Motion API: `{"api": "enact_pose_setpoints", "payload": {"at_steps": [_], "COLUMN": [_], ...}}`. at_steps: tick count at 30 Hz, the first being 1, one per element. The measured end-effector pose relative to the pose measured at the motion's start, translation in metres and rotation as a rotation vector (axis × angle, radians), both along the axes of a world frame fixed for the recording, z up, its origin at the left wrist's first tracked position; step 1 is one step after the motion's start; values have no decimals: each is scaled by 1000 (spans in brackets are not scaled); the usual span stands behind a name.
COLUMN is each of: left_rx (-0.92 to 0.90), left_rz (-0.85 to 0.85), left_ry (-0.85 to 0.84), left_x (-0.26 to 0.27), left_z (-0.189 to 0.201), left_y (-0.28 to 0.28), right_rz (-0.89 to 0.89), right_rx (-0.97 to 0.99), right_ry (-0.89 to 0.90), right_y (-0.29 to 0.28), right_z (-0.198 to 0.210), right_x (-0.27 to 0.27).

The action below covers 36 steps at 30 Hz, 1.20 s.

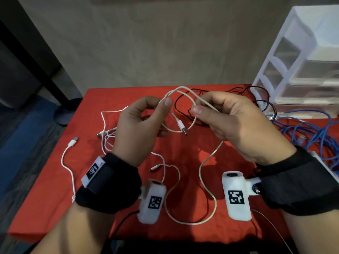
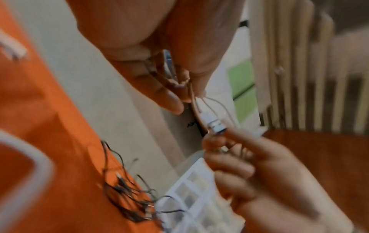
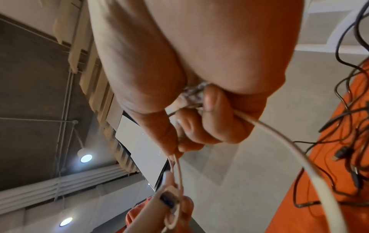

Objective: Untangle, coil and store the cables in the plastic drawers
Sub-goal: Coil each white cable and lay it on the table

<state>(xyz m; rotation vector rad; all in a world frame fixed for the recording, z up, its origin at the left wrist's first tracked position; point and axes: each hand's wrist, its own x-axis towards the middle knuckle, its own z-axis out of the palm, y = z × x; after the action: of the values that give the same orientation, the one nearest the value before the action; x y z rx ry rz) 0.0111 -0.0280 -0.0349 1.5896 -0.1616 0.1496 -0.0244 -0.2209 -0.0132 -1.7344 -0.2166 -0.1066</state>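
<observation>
Above a red-covered table, both hands hold up a white USB cable gathered into a small loop. My left hand pinches the loop's left side between thumb and finger. On the loop's right side, my right hand pinches the strands, with the cable running on through its curled fingers. The cable's USB plug hangs free inside the loop, also seen as the plug between both hands. The cable's tail drops to the cloth in a wide curve.
Clear plastic drawers stand at the back right. Black cables lie tangled in front of them and a blue cable bundle lies on the right. More white cables sprawl across the left side of the cloth.
</observation>
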Motion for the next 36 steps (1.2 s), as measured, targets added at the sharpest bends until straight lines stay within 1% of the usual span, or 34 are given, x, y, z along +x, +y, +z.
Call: {"api": "enact_pose_setpoints", "payload": {"at_steps": [4, 7, 8, 10, 13, 15, 16, 17, 18, 19, 20, 21, 22, 24, 25, 26, 28, 29, 30, 34, 35, 36], "left_rx": [238, 536, 620, 722, 825, 858, 836, 783, 707, 623, 526, 389, 193, -298, -485, -613, -803, -867, -894, -844, -841, -827], "left_rz": [126, 249, 267, 236, 191, 207, 212, 187, 120, 23, -86, -195, -301, -486, -533, -558, -597, -615, -628, -658, -675, -692], "left_ry": [-238, -476, -522, -528, -465, -424, -431, -447, -445, -407, -331, -230, -119, 119, 217, 294, 397, 436, 469, 503, 509, 519], "left_x": [6, 9, 9, 11, 13, 12, 11, 11, 11, 10, 9, 6, 2, -4, -6, -6, -6, -5, -4, 1, 3, 4], "left_z": [-11, -14, -14, -15, -16, -13, -9, -7, -4, -2, 1, 4, 8, 17, 21, 24, 28, 29, 28, 25, 25, 26], "left_y": [3, 7, 8, 9, 13, 14, 14, 16, 17, 19, 21, 22, 22, 16, 13, 11, 8, 7, 7, 17, 20, 23], "right_rz": [-9, 71, 96, 124, 144, 170, 179, 175, 160, 133, 101, 69, 41, -1, -7, 0, 29, 41, 48, 129, 123, 79], "right_rx": [-35, -103, -112, -111, -92, -98, -98, -88, -67, -40, -13, 10, 25, 26, 18, 14, 8, 8, 9, 93, 108, 110], "right_ry": [17, 22, 25, 31, 17, -12, -27, -38, -45, -45, -38, -26, -13, 8, 14, 15, 12, 15, 21, 62, 69, 63], "right_y": [-1, 3, 4, 4, 5, 7, 8, 9, 8, 7, 4, 0, -5, -11, -13, -12, -6, -3, -1, -4, -8, -13], "right_z": [4, 4, 4, 3, 3, 5, 6, 8, 9, 10, 10, 11, 11, 8, 6, 4, 0, -1, -3, -6, -5, -4], "right_x": [0, -4, -4, -5, -6, -7, -8, -9, -8, -6, -4, -2, -1, 2, 4, 4, 5, 6, 6, 6, 6, 8]}}
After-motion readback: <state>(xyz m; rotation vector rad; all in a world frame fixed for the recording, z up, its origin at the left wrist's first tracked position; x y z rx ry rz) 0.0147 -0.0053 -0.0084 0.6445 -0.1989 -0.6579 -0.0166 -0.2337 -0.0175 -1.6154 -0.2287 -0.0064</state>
